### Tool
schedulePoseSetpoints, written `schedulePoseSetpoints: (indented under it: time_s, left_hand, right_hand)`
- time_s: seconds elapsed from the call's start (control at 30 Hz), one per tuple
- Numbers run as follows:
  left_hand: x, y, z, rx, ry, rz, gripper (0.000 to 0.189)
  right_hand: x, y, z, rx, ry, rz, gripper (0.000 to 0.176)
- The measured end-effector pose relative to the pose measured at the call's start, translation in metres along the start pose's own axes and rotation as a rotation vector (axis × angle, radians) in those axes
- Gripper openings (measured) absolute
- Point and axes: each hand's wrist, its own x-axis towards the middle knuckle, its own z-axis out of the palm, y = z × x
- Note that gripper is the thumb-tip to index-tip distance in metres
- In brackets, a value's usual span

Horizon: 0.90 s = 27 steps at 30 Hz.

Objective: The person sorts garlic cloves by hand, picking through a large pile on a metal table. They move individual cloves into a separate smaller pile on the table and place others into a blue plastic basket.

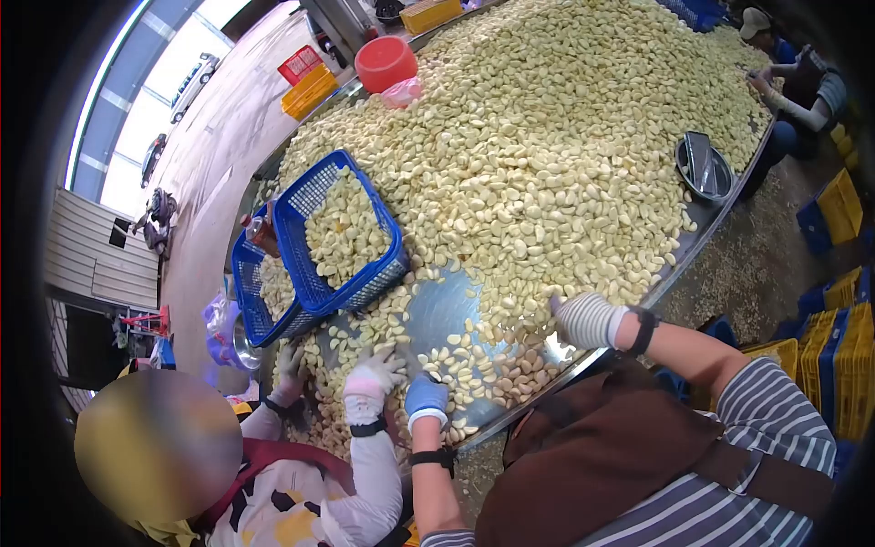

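Observation:
My left hand (427,397), in a blue glove with a white cuff, is down on the metal tabletop (437,310) among loose pale pieces. Its fingers point away from me and are mostly hidden. My right hand (588,321), in a grey-and-white striped glove, rests at the near edge of a large heap of cream-coloured, clove-like pieces (547,182). Its fingers stretch toward the heap, and nothing shows in them. Between my hands lies a smaller group of browner pieces (524,374).
Two blue baskets (401,260) holding pieces stand overlapped at left. A person's gloved hand (374,376) works close beside my left hand. A metal bowl (704,169) sits at the right rim, and a red tub (386,64) at the back. Yellow crates (834,365) are stacked at right.

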Motion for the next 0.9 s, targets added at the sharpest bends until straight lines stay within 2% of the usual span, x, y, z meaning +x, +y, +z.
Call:
schedulePoseSetpoints:
  time_s: [0.03, 0.07, 0.1, 0.13, 0.17, 0.23, 0.27, 0.3, 0.37, 0.4, 0.43, 0.47, 0.5, 0.53, 0.6, 0.63, 0.67, 0.7, 0.77, 0.83, 0.9]
  left_hand:
    - [-0.003, 0.011, -0.005, 0.005, 0.0, 0.012, 0.024]
    - [-0.01, 0.026, -0.004, -0.261, -0.048, -0.021, 0.022]
    - [-0.017, 0.036, 0.001, -0.53, -0.097, -0.061, 0.022]
    - [-0.003, 0.033, 0.029, -0.69, -0.093, 0.075, 0.022]
    - [-0.006, 0.056, 0.03, -0.894, -0.207, 0.072, 0.022]
    - [-0.014, 0.096, 0.039, -0.629, -0.156, 0.332, 0.04]
    - [-0.023, 0.124, 0.028, -0.322, -0.118, 0.399, 0.05]
    - [-0.021, 0.135, 0.019, -0.329, -0.111, 0.392, 0.05]
    - [-0.019, 0.147, 0.01, -0.031, -0.365, 0.31, 0.062]
    - [-0.006, 0.128, 0.02, -0.046, -0.35, 0.284, 0.073]
    - [-0.002, 0.102, 0.023, -0.064, -0.319, 0.244, 0.073]
    - [-0.003, 0.072, 0.022, -0.172, -0.275, 0.21, 0.069]
    - [-0.005, 0.042, 0.016, -0.247, -0.323, 0.063, 0.067]
    - [-0.007, 0.012, 0.01, -0.215, -0.295, -0.021, 0.066]
    - [0.031, -0.124, 0.099, -0.399, 0.081, 0.076, 0.047]
    - [0.002, -0.099, 0.059, -0.588, 0.002, -0.214, 0.043]
    - [0.002, -0.083, 0.049, -0.487, 0.011, -0.025, 0.033]
    - [0.0, -0.067, 0.042, -0.381, 0.017, 0.159, 0.025]
    - [-0.049, 0.04, -0.003, -0.909, -0.08, -0.059, 0.026]
    - [-0.046, 0.079, 0.024, -0.404, -0.05, 0.34, 0.033]
    - [-0.065, 0.113, 0.023, -0.145, -0.241, 0.291, 0.033]
  right_hand:
    - [-0.002, -0.011, -0.003, 0.032, -0.012, -0.085, 0.036]
    - [-0.002, -0.01, 0.001, 0.038, -0.014, -0.076, 0.036]
    - [0.0, -0.009, 0.006, 0.171, -0.001, -0.207, 0.036]
    - [0.002, -0.008, 0.008, 0.3, 0.015, -0.341, 0.036]
    - [0.005, -0.006, 0.004, 0.297, 0.015, -0.342, 0.036]
    - [0.011, 0.0, -0.006, 0.093, 0.042, -0.067, 0.049]
    - [0.017, 0.007, -0.001, 0.05, 0.054, -0.011, 0.066]
    - [0.022, 0.007, 0.002, 0.042, 0.053, -0.02, 0.066]
    - [0.022, -0.007, 0.005, 0.036, -0.014, -0.066, 0.074]
    - [0.024, -0.021, 0.0, 0.09, -0.182, -0.016, 0.072]
    - [0.026, -0.036, -0.001, 0.024, -0.286, -0.092, 0.072]
    - [0.035, -0.044, 0.017, 0.074, -0.321, -0.134, 0.071]
    - [0.039, -0.051, 0.037, 0.008, -0.24, -0.261, 0.069]
    - [0.033, -0.057, 0.017, 0.105, -0.31, -0.31, 0.064]
    - [0.03, -0.054, -0.003, 0.212, -0.38, -0.36, 0.061]
    - [0.033, -0.041, 0.003, 0.288, -0.224, -0.36, 0.052]
    - [0.038, -0.031, 0.001, 0.358, -0.067, -0.361, 0.044]
    - [0.043, -0.025, -0.011, 0.186, -0.009, -0.275, 0.03]
    - [0.063, -0.012, -0.021, 0.026, 0.01, -0.26, 0.024]
    - [0.071, -0.012, -0.025, 0.06, 0.188, -0.21, 0.026]
    - [0.07, -0.013, -0.019, 0.055, 0.138, -0.236, 0.027]
